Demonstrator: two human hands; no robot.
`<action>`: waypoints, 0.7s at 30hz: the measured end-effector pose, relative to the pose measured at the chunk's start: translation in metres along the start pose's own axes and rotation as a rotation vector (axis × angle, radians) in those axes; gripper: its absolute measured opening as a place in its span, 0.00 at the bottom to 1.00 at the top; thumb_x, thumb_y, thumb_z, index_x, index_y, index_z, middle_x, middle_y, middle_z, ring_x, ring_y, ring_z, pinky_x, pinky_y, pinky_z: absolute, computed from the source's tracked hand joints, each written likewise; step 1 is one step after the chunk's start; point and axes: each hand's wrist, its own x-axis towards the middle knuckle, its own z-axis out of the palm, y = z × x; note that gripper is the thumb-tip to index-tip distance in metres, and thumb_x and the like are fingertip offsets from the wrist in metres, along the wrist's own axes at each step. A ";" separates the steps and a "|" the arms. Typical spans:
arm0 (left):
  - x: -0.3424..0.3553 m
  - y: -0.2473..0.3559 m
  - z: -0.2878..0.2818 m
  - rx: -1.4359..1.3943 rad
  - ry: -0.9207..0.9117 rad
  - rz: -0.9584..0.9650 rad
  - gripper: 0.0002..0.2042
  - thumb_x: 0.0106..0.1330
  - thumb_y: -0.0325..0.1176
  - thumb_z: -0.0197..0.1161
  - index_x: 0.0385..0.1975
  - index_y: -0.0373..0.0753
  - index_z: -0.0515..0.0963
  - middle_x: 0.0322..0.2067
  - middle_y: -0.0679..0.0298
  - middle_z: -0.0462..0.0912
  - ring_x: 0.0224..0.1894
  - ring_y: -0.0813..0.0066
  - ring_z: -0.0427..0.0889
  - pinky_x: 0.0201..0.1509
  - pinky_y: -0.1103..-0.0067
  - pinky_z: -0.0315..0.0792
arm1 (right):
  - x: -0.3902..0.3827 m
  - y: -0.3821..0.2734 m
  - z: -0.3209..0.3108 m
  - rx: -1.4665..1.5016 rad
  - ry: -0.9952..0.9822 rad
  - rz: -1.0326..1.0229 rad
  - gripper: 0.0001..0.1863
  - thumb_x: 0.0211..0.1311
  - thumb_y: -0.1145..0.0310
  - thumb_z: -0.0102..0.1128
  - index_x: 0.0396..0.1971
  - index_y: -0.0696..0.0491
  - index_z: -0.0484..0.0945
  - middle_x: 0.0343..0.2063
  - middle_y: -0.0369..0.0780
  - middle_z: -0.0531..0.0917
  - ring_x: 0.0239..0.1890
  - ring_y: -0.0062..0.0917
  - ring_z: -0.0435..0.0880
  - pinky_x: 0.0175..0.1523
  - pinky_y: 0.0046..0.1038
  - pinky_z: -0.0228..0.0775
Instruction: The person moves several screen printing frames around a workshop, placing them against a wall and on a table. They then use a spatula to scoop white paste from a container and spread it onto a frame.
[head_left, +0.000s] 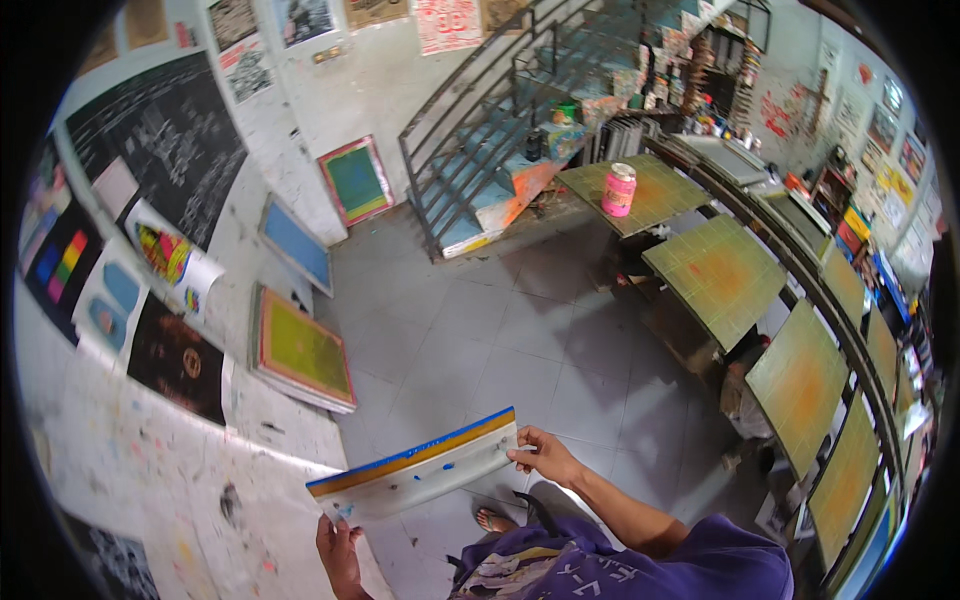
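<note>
**Squeegee in both hands, kit on both sides of me**

Holding a long pale-grey squeegee with an amber blade edged in blue (430, 480). It's in front of my torso, spanning hand to hand, left end lower in view, blue spots on its body. My left hand (343, 560) grips the left end from below; my right hand (548, 458) pinches the right end.

Just below: my purple shirt (650, 565) and a sandalled foot (490, 518) on grey floor tiles (480, 340).

Left: stacked frames fronted by a yellow-green mesh screen (308, 350) lean at the white wall, beside the squeegee's far side. Right: a row of flat olive-green boards with orange stains (800, 385) closes off that side.

Further out: a blue mesh screen (298, 245) leans on the wall, then a green one with a red-pink frame (357, 180). A pink jar with a pale lid (618, 192) stands on the farthest near-row board. Blue-painted stairs with a dark metal railing (470, 200) block the far end.
</note>
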 end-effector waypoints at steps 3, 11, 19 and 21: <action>0.102 0.017 0.025 -0.020 -0.145 -0.006 0.15 0.71 0.31 0.58 0.54 0.36 0.72 0.44 0.66 0.80 0.41 0.78 0.77 0.44 0.79 0.73 | 0.045 -0.020 -0.004 0.086 0.133 -0.002 0.12 0.65 0.69 0.65 0.44 0.55 0.75 0.37 0.35 0.79 0.30 0.15 0.77 0.34 0.20 0.70; 0.323 -0.010 0.140 0.206 -0.271 -0.118 0.14 0.72 0.30 0.52 0.56 0.38 0.70 0.45 0.67 0.77 0.37 0.80 0.73 0.43 0.79 0.71 | 0.187 -0.061 -0.075 0.213 0.380 -0.081 0.11 0.66 0.69 0.64 0.45 0.55 0.76 0.34 0.35 0.79 0.29 0.16 0.76 0.35 0.21 0.70; 0.496 0.006 0.245 0.243 -0.267 -0.123 0.20 0.74 0.32 0.52 0.64 0.36 0.64 0.52 0.64 0.74 0.44 0.76 0.74 0.45 0.78 0.70 | 0.353 -0.157 -0.146 0.192 0.417 -0.142 0.16 0.66 0.67 0.64 0.51 0.55 0.76 0.40 0.35 0.79 0.32 0.16 0.77 0.37 0.21 0.71; 0.529 0.008 0.259 0.145 -0.206 -0.120 0.22 0.73 0.33 0.54 0.65 0.37 0.63 0.52 0.63 0.74 0.45 0.74 0.74 0.46 0.76 0.69 | 0.399 -0.185 -0.158 0.163 0.407 -0.179 0.14 0.66 0.68 0.64 0.49 0.54 0.77 0.37 0.34 0.78 0.32 0.16 0.77 0.37 0.20 0.71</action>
